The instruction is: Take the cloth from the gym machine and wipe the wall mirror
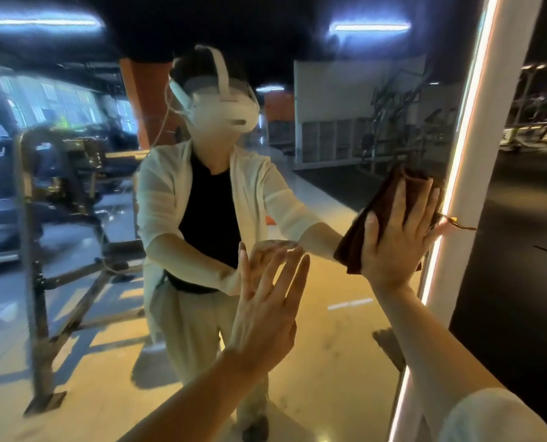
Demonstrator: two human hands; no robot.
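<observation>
Most of the frame is filled by the wall mirror (329,193), bounded at the right by a lit white frame strip (476,129). A gym machine (39,224) is reflected at the left. A brown cloth (384,212) is pressed flat to the glass at centre right by the right hand (396,237), fingers straight and spread. The left hand (266,311) is raised at lower centre, fingers extended, nothing held.

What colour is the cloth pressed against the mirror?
Dark brown cloth, under the right hand; head view.
</observation>
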